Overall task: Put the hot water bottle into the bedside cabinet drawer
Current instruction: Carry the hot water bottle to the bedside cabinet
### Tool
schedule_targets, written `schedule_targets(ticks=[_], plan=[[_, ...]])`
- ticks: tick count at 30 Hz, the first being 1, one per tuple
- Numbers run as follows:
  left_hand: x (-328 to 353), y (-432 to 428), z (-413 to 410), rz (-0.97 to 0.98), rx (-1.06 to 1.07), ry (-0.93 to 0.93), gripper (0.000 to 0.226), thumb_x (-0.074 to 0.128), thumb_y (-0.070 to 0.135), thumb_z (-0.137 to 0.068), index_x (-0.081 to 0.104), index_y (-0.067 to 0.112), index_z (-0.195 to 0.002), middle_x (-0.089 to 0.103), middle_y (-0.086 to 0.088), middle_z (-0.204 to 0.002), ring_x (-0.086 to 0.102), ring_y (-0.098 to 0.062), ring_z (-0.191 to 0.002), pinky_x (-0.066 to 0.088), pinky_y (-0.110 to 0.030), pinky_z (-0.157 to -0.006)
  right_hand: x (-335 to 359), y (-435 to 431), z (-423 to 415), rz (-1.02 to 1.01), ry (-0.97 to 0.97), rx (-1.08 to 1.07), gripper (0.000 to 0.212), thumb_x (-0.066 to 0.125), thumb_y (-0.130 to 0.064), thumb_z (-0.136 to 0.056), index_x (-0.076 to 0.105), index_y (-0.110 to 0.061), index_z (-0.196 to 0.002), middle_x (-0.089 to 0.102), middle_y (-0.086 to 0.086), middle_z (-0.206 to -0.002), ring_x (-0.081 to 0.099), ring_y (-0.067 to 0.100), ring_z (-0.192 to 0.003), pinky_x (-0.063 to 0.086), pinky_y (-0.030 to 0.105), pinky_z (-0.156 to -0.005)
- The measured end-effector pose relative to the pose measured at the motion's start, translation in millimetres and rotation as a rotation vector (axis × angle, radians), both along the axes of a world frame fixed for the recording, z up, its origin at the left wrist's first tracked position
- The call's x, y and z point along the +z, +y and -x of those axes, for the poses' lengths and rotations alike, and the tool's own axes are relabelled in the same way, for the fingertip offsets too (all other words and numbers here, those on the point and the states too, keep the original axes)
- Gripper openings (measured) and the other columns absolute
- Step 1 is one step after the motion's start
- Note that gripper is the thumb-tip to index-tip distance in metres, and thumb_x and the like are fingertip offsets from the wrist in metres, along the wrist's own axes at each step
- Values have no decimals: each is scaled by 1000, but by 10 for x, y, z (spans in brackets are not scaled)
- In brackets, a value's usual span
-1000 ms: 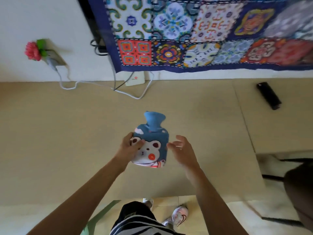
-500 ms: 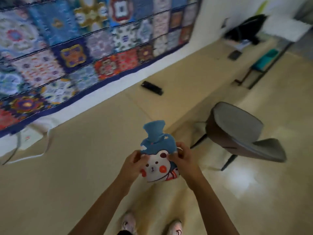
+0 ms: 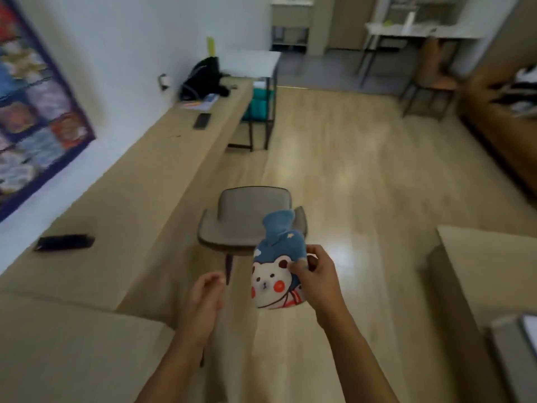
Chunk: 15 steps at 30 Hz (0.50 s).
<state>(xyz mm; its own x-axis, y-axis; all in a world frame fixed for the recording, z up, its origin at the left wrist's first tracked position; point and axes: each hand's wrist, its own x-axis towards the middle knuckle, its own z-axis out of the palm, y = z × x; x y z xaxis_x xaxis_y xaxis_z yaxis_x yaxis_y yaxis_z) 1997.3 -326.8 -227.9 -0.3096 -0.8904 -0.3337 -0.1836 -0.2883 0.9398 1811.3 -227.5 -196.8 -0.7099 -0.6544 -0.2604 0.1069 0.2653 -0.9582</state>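
Note:
The hot water bottle (image 3: 273, 266), in a blue cover with a white bear face, hangs in the air at lower centre with its neck pointing up. My right hand (image 3: 315, 274) grips its right edge. My left hand (image 3: 205, 298) is off the bottle, a little to its left, fingers loosely curled and holding nothing. No bedside cabinet or drawer can be made out for sure; a pale wooden unit (image 3: 476, 257) stands at the right edge.
A grey chair (image 3: 250, 219) stands just behind the bottle. A long wooden desk (image 3: 139, 181) runs along the left wall, with a black remote (image 3: 64, 242), a phone (image 3: 202, 120) and a black bag (image 3: 203, 80) on it. Wooden floor (image 3: 348, 170) stretches ahead; a brown sofa (image 3: 505, 123) is at far right.
The view has swung right, away from the desk and wall hanging toward the room. My left hand has let go of the bottle; only my right hand holds it now.

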Motion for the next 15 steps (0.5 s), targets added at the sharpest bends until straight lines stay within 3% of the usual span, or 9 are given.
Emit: schedule_targets(ticks=[4, 7, 11, 15], plan=[[89, -13, 861, 29, -162, 38, 15, 56, 17, -97, 66, 15, -108, 69, -6, -111, 62, -20, -106, 50, -39, -89, -47, 314, 606, 18, -55, -249, 19, 63, -13, -93, 59, -21, -109, 75, 5, -96, 75, 18, -83, 61, 28, -64], [60, -78, 1378, 65, -267, 50, 20, 57, 20, -97, 67, 12, -112, 69, -8, -116, 63, -22, -111, 51, -38, -88, -108, 433, 955, 0, -70, -388, 20, 63, -11, -91, 61, -18, -110, 75, 6, -95, 75, 18, -79, 60, 27, -61], [-22, -209, 2301, 19, -412, 63, 24, 63, 34, -88, 68, 18, -105, 71, -7, -112, 65, -23, -108, 51, -34, -84, -163, 506, 1663, -37, -39, -543, 16, 63, -12, -90, 60, -18, -104, 75, 3, -87, 73, 10, -65, 55, 21, -52], [-80, -381, 3250, -52, -520, 88, 18, 63, 30, -91, 66, 17, -103, 68, -3, -108, 63, -25, -107, 49, -31, -80, -138, 463, 2424, -81, -21, -623, 17, 63, -16, -91, 59, -23, -105, 76, 3, -89, 75, 14, -68, 57, 27, -54]])
